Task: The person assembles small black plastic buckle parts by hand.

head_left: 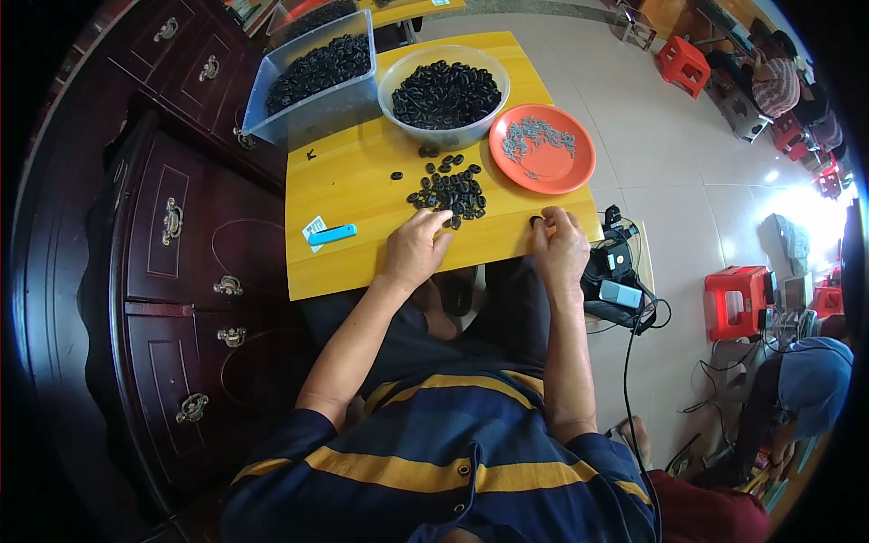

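A loose pile of small black oval pieces (pixel 459 192) lies on the yellow table (pixel 362 195), some showing holes. At the pile's near edge is my left hand (pixel 415 249), its forefinger reaching to the pieces and its thumb held apart, with nothing visible between them. To the right, near the table's front edge, my right hand (pixel 563 249) pinches a black oval piece (pixel 535 220) between thumb and fingers. Beyond the pile stands a clear round tub (pixel 389 104) full of similar black pieces. An orange plate (pixel 557 172) beside it carries many tiny grey pieces (pixel 536 138).
A clear rectangular bin (pixel 339 113) of black pieces stands at the far left. A blue-handled tool (pixel 332 235) lies on a white label. Dark wooden drawers (pixel 172 271) flank the table's left. Cables and devices (pixel 620 290) sit to the right; people and red stools (pixel 735 303) are beyond.
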A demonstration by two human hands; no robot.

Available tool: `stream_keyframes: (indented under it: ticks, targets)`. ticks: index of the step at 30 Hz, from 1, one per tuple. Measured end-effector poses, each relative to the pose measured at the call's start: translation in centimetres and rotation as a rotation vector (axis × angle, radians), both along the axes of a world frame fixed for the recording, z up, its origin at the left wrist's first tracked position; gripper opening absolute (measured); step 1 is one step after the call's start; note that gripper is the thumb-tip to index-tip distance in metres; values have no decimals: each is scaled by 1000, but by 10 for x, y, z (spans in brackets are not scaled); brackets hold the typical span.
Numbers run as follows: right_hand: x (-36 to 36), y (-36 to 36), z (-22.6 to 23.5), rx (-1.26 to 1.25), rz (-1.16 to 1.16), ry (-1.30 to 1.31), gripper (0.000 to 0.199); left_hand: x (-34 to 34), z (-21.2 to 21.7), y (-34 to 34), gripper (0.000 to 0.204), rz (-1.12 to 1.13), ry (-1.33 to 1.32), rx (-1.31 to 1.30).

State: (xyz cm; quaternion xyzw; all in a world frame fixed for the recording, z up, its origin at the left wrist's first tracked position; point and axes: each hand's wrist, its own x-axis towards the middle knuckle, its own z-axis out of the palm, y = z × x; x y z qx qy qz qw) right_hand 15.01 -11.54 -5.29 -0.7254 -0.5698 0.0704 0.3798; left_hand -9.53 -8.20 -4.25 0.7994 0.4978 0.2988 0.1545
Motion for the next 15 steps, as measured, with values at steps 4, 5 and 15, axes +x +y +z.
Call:
stream_keyframes:
  ticks: [4,5,15]
  targets:
    - [-4,-1,0,72,-31,-16,17,4,-1,3,28,5,3,29]
    - [-7,-1,0,81,-7,39,17,4,-1,3,27,6,15,25]
    - [-51,5,-4,77,293,266,13,12,-7,9,18,-3,52,101]
